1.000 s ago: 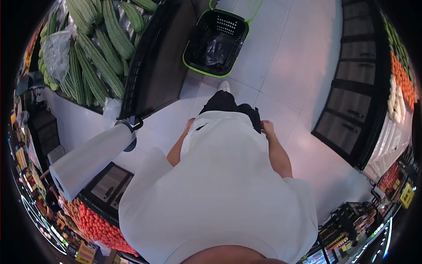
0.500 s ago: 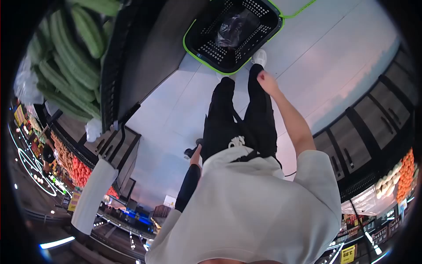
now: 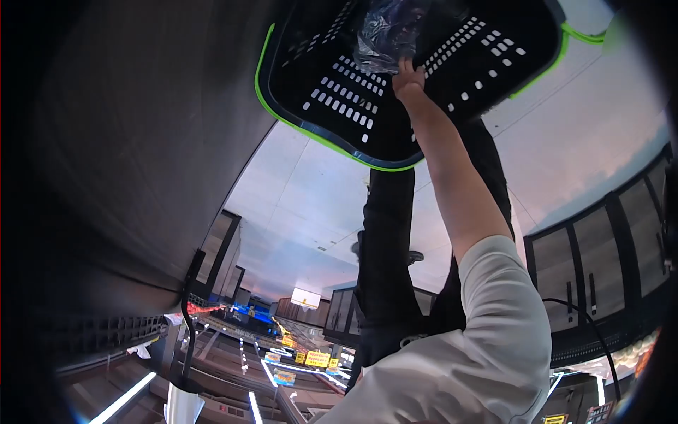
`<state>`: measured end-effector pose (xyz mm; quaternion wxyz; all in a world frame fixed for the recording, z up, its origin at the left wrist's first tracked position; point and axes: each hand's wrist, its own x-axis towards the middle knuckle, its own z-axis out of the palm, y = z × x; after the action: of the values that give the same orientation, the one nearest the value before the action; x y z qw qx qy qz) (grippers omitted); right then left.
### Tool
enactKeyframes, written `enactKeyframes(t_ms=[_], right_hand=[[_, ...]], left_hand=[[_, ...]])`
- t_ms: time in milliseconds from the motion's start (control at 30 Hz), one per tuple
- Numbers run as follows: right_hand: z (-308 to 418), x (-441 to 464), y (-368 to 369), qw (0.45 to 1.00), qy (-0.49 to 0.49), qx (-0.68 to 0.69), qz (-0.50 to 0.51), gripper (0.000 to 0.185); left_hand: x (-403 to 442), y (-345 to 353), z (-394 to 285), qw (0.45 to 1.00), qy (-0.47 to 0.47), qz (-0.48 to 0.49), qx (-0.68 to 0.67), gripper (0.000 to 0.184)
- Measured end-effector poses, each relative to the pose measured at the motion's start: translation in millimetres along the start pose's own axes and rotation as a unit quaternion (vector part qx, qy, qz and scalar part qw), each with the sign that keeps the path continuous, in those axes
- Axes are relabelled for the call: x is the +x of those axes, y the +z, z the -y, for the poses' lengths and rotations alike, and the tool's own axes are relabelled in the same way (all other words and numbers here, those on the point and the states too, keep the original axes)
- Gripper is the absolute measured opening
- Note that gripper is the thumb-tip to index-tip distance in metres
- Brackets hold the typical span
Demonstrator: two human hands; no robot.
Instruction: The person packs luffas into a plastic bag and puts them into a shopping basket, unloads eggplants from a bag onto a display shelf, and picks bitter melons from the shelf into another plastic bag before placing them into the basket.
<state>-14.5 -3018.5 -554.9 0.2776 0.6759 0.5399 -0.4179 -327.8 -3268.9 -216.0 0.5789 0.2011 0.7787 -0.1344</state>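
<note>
My right hand (image 3: 408, 79) reaches down into a black plastic shopping basket (image 3: 339, 145) with a bright green rim. Its fingers are stretched out and meet the near edge of a clear plastic bag (image 3: 385, 39) lying inside. The bag is crumpled, and its dark contents are hard to make out. Between the thumb and the fingers a small gap shows. My left hand is hidden from view.
The basket stands on the pale floor (image 3: 275, 169) in front of my legs. A tall dark display side (image 3: 141, 141) rises on the left. Grey-fronted cabinets (image 3: 600, 268) line the right, with a black cable (image 3: 590, 318) hanging nearby.
I have bent lower, so the basket looks larger and closer. My right hand has moved from beside my leg into the basket, onto the bag. My left arm has left the view.
</note>
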Motion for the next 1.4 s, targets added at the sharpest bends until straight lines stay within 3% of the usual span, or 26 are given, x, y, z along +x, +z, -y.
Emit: enactKeyframes(t_ms=[67, 133, 167, 200, 267, 400, 467, 533, 600, 700, 767, 800, 833, 900, 967, 1067, 1133, 1200, 1267, 1300, 1333, 1400], right_hand=[[10, 28, 25, 1.000, -0.012, -0.007, -0.024, 0.030], [22, 50, 44, 0.971, 0.037, 0.172, -0.161, 0.027], [20, 45, 30, 0.929, 0.072, 0.301, -0.201, 0.024], [14, 47, 27, 0.847, 0.079, 0.406, -0.334, 0.024], [-3, 29, -6, 0.743, 0.206, 0.581, -0.261, 0.024], [-30, -9, -41, 0.721, 0.152, 0.608, -0.295, 0.027], [-32, 8, -41, 0.622, 0.152, 0.715, -0.281, 0.031], [-39, -28, -75, 0.617, 0.116, 0.744, -0.229, 0.039], [-48, -75, -106, 0.644, 0.103, 0.732, -0.198, 0.036], [-60, -151, -132, 0.639, -0.041, 0.754, -0.147, 0.018], [-58, -208, -140, 0.665, -0.091, 0.714, -0.200, 0.018], [-56, -233, -143, 0.652, -0.137, 0.708, -0.233, 0.017], [-52, -287, -182, 0.678, -0.068, 0.709, -0.182, 0.016], [-47, -369, -236, 0.638, -0.087, 0.749, -0.157, 0.013], [-41, -432, -276, 0.542, -0.150, 0.821, -0.097, 0.010], [-30, -545, -338, 0.418, -0.217, 0.882, -0.010, 0.013], [-20, -612, -361, 0.354, -0.305, 0.883, 0.055, 0.017], [-3, -680, -384, 0.324, -0.342, 0.878, 0.087, 0.020], [14, -736, -401, 0.279, -0.398, 0.869, 0.094, 0.023], [17, -753, -407, 0.250, -0.448, 0.850, 0.120, 0.023], [19, -768, -413, 0.255, -0.452, 0.847, 0.115, 0.023], [24, -796, -421, 0.208, -0.529, 0.807, 0.159, 0.024]], left_hand=[[-5, -7, 10, 1.000, -0.020, -0.004, 0.001, 0.031], [-19, -18, 22, 0.999, -0.039, -0.011, 0.003, 0.031], [-27, -26, 32, 0.999, -0.050, -0.015, 0.006, 0.031], [-37, -31, 39, 0.998, -0.057, -0.019, 0.007, 0.031], [-51, -43, 52, 0.997, -0.067, -0.024, 0.008, 0.031], [-90, -71, 78, 0.997, -0.074, -0.031, 0.009, 0.031], [-110, -84, 89, 0.996, -0.076, -0.035, 0.007, 0.031], [-130, -94, 100, 0.996, -0.077, -0.038, 0.004, 0.031], [-146, -100, 108, 0.997, -0.075, -0.036, 0.001, 0.032], [-152, -98, 105, 0.999, -0.039, -0.030, -0.020, 0.032], [-148, -94, 96, 0.999, 0.008, -0.022, -0.041, 0.032], [-143, -93, 87, 0.998, 0.034, -0.021, -0.050, 0.032], [-137, -90, 71, 0.996, 0.060, -0.020, -0.062, 0.032], [-140, -85, 25, 0.993, 0.084, -0.025, -0.081, 0.031], [-157, -80, -40, 0.982, 0.144, -0.011, -0.125, 0.030], [-190, -66, -118, 0.928, 0.304, 0.093, -0.194, 0.042], [-255, -49, -186, 0.885, 0.413, 0.118, -0.178, 0.062], [-269, -31, -226, 0.818, 0.428, 0.228, -0.308, 0.082], [-291, -32, -276, 0.805, 0.511, 0.262, -0.145, 0.088], [-315, -34, -296, 0.757, 0.567, 0.260, -0.194, 0.083], [-351, -38, -314, 0.702, 0.619, 0.257, -0.241, 0.078], [-421, -48, -337, 0.476, 0.469, 0.545, -0.507, 0.064]])
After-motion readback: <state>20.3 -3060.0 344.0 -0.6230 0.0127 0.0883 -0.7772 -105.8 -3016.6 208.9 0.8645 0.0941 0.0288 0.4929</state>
